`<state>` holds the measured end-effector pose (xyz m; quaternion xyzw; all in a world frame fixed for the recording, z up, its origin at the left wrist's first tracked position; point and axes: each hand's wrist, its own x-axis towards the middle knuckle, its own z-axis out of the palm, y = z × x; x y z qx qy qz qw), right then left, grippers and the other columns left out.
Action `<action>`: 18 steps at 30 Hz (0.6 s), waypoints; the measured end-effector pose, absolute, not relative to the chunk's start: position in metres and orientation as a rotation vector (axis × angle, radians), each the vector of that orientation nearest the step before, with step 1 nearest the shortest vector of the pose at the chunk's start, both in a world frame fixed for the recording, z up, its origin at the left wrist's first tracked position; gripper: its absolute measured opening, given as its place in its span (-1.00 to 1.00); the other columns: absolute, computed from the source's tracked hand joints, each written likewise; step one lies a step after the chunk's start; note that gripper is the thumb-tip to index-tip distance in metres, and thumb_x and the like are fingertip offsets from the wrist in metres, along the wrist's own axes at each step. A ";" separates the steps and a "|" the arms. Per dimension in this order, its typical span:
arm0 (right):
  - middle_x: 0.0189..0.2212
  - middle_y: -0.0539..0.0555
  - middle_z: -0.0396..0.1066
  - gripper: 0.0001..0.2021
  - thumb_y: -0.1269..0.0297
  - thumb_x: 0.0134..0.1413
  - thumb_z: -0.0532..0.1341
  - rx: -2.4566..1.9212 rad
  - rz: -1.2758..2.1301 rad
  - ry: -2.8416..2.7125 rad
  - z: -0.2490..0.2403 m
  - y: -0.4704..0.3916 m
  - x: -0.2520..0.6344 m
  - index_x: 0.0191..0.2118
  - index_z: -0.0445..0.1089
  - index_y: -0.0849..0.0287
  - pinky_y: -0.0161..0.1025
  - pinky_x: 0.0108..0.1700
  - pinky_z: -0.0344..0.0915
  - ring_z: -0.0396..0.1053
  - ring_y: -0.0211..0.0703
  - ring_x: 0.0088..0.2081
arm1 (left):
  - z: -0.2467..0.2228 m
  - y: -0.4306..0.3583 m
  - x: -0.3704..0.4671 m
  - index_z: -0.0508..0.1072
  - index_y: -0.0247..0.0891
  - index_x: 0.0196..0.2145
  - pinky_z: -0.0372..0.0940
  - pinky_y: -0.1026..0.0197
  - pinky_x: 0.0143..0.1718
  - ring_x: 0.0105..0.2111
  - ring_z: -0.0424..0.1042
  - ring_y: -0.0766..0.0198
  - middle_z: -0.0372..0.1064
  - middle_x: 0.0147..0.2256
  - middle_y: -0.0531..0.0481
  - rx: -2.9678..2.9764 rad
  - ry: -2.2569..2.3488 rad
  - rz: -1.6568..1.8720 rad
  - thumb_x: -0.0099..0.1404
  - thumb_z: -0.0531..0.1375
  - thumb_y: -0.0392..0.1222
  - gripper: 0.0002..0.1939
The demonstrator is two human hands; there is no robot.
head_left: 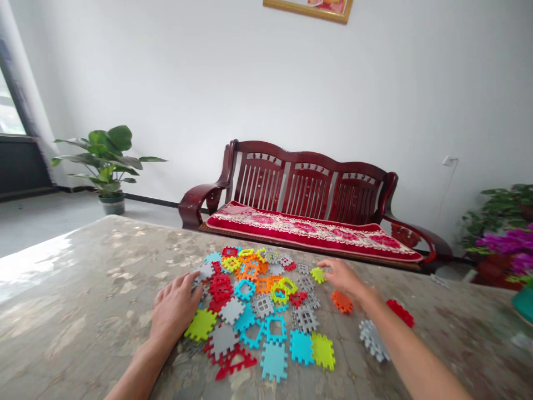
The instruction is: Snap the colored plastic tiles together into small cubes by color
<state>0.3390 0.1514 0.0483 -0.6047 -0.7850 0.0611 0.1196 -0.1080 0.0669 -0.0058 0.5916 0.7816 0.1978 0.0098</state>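
Red, grey and blue toothed pieces (232, 310) heaped on the patterned tabletop (83, 316).
Right hand (342, 274) touches a lime piece (318, 275); left hand (175, 303) rests at the heap's left side; I cannot tell either grip. Orange piece (342, 301) lies near the right wrist; open surface extends leftward.

Tiles (245, 318) sprawl across the desk (95, 300), sofa (306, 191) right behind, plant (110, 153) back left, flowers (506, 250) over far right!

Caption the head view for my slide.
Left hand and right hand flank multicoloured interlocking tiles on a patterned tabletop, before a carved wooden settee.
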 end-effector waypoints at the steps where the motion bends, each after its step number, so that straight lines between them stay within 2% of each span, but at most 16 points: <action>1: -0.02 0.08 0.52 -0.56 0.46 -0.07 0.13 -1.714 0.200 -2.319 0.046 0.150 0.325 -0.03 0.52 0.12 -0.17 0.14 0.21 0.40 -0.07 0.04 | -0.005 0.067 -0.108 0.36 -0.13 0.16 0.09 0.00 0.17 0.14 0.30 0.04 0.36 0.15 -0.09 1.847 2.440 0.614 0.36 -0.10 -0.04 -0.50; 6: -0.06 0.06 0.54 -0.61 0.44 -0.04 0.15 -1.537 0.276 -2.361 0.039 0.136 0.254 -0.07 0.53 0.10 -0.15 0.10 0.23 0.40 -0.04 0.02 | -0.003 0.065 -0.106 0.36 -0.14 0.16 0.08 0.00 0.17 0.14 0.30 0.04 0.36 0.15 -0.10 1.837 2.431 0.633 0.37 -0.09 -0.04 -0.51; 14: -0.07 0.08 0.53 -0.67 0.37 0.12 0.10 -1.559 0.225 -2.536 0.053 0.131 0.186 -0.09 0.55 0.08 -0.18 0.08 0.18 0.37 -0.07 0.02 | -0.007 0.066 -0.105 0.38 -0.11 0.15 0.08 -0.03 0.17 0.12 0.32 0.05 0.37 0.14 -0.11 1.829 2.434 0.717 0.36 -0.05 -0.06 -0.53; 18: -0.12 0.14 0.50 -0.74 0.23 0.05 0.21 -1.623 0.218 -2.565 0.052 0.135 0.173 -0.16 0.57 0.07 -0.12 0.02 0.20 0.34 0.05 0.00 | -0.006 0.066 -0.106 0.38 -0.12 0.15 0.09 -0.02 0.17 0.13 0.31 0.05 0.38 0.13 -0.10 1.835 2.423 0.720 0.36 -0.05 -0.06 -0.53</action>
